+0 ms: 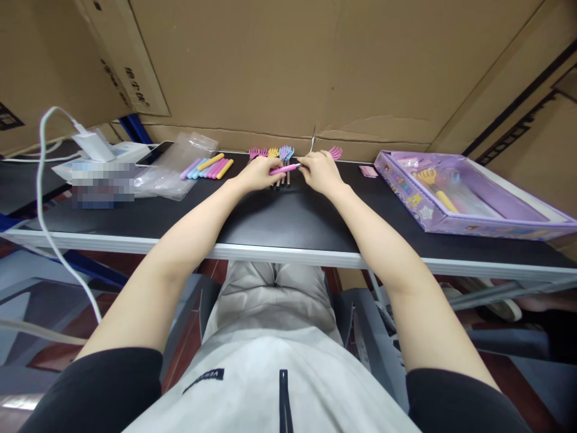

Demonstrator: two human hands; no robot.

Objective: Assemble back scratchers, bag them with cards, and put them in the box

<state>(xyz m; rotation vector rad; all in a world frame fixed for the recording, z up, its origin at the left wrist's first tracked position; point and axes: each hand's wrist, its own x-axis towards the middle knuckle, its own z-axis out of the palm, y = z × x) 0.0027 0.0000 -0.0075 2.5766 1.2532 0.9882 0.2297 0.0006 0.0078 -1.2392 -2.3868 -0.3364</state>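
My left hand (256,174) is closed around a pink handle piece (283,169) that lies across the far middle of the black table (288,222). My right hand (318,170) pinches the other end of that same piece, where a thin metal tip shows. Just behind my hands lies a row of small hand-shaped toy heads (270,153) in pink, yellow and blue, with one more pink head (335,152) to the right. Thin metal rods (280,182) poke out below my left hand.
Several coloured handle sleeves (208,168) lie on a clear plastic bag (174,168) at the left. A white charger and cable (92,146) sit far left. A purple toy box (455,193) stands at the right, a small pink card (368,171) beside it. Cardboard walls close the back.
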